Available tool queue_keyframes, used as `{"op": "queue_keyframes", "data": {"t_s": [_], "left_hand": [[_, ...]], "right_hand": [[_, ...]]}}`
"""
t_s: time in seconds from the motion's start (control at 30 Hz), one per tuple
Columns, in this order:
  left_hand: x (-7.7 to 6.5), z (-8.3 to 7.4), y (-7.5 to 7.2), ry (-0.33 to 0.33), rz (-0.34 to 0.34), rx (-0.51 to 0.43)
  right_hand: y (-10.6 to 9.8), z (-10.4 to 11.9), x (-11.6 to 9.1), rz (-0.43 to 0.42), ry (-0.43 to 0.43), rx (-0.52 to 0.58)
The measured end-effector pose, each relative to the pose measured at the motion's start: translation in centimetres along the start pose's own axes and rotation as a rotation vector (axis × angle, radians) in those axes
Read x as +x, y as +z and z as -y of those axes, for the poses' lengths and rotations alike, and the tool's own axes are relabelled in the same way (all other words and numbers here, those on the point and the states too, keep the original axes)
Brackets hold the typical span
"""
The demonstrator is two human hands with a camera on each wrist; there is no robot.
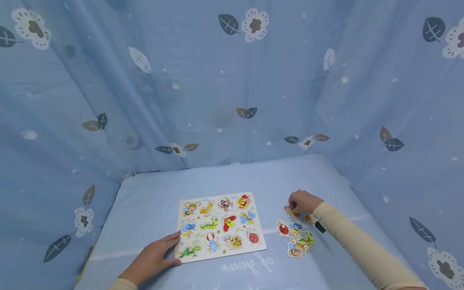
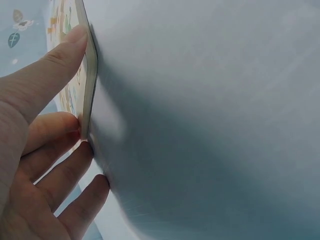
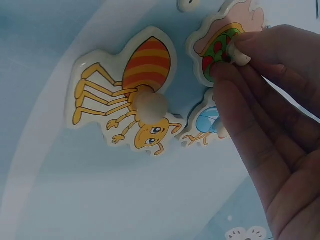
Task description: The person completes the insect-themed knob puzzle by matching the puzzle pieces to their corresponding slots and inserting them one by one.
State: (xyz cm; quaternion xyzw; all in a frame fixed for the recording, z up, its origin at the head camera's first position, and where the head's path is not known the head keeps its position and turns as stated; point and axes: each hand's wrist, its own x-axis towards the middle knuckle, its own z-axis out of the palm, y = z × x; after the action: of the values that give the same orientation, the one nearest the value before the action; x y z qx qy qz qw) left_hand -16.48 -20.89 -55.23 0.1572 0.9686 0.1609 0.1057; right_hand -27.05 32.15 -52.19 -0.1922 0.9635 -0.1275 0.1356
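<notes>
Flat on the table lies a white wooden puzzle board [image 1: 219, 241] with rows of colourful insect pictures. My left hand [image 1: 156, 255] rests at its near left corner; in the left wrist view the thumb [image 2: 60, 57] touches the board's rim [image 2: 91, 75] and the fingers spread beside it. To the right, my right hand [image 1: 305, 201] is over the loose pieces. Its thumb and finger pinch the round knob [image 3: 239, 55] of a snail puzzle piece [image 3: 220, 25], with a pink body and a green, red-spotted shell. An orange-striped ant piece [image 3: 147, 62] lies beside it.
Below my right hand lie a ladybird piece [image 1: 282, 228], a blue-winged insect piece [image 1: 295, 228], a green caterpillar piece [image 1: 309, 238] and a bee piece [image 1: 297, 249], close together. Blue patterned curtains [image 1: 232, 80] surround the pale blue table [image 1: 152, 193].
</notes>
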Motion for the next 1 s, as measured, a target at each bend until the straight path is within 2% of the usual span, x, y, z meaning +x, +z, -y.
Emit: {"op": "queue_keyframes", "data": {"t_s": [0.17,0.3,0.4,0.53,0.77,1.0], "left_hand": [[-0.1,-0.2,-0.3,0.049,-0.012,-0.021],[-0.4,-0.2,-0.5,0.053,-0.010,-0.012],[-0.5,0.2,-0.5,0.050,-0.009,-0.009],[-0.5,0.4,-0.5,0.027,-0.005,-0.009],[-0.4,0.3,-0.4,0.012,-0.008,-0.012],[-0.4,0.2,-0.3,0.006,-0.009,-0.003]], "right_hand": [[-0.1,-0.1,0.4,0.026,0.057,0.005],[0.1,0.0,0.7,0.027,0.062,0.026],[-0.4,1.1,1.3,0.018,0.038,0.041],[-0.8,4.3,2.4,0.000,-0.068,0.040],[0.8,10.6,3.8,0.006,-0.336,0.048],[2.6,15.9,4.5,0.053,-0.437,0.049]]}}
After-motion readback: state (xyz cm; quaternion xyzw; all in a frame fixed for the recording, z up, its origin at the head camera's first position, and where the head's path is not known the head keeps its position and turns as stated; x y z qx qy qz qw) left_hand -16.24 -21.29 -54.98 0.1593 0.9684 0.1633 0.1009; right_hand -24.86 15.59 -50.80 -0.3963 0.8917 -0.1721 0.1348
